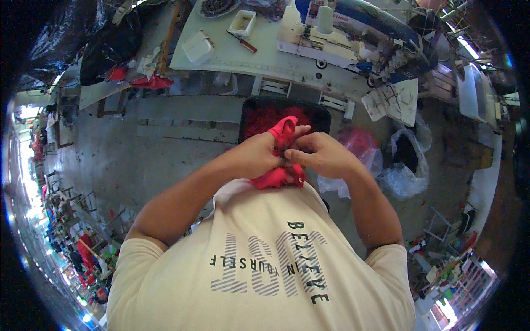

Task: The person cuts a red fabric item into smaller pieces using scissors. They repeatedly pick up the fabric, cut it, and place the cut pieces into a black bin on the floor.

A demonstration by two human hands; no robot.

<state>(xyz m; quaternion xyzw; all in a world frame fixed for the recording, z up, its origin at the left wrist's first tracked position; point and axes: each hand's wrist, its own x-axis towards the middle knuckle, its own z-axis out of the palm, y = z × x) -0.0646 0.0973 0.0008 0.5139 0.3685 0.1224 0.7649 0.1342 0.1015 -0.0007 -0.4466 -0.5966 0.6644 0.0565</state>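
A piece of red cloth (pixel 274 179) is bunched in front of my shirt. My left hand (pixel 260 153) is closed round its middle, so part of it sticks out above the fingers and part hangs below. From the other side my right hand (pixel 320 153) meets the left, its thumb and forefinger pinched together at the cloth. Whatever lies between those fingertips is too small and dark to tell. Just beyond my hands stands a black crate (pixel 326 110) with more red cloth in it, partly hidden by my arms and the held piece.
A pale worktable (pixel 248 62) with a sewing machine (pixel 326 41) stands ahead. On it lie a white tub (pixel 243 22), a white lid-like container (pixel 198 47) and a brown-handled tool (pixel 243 42). Clear plastic bags (pixel 406 175) rest on the floor at the right.
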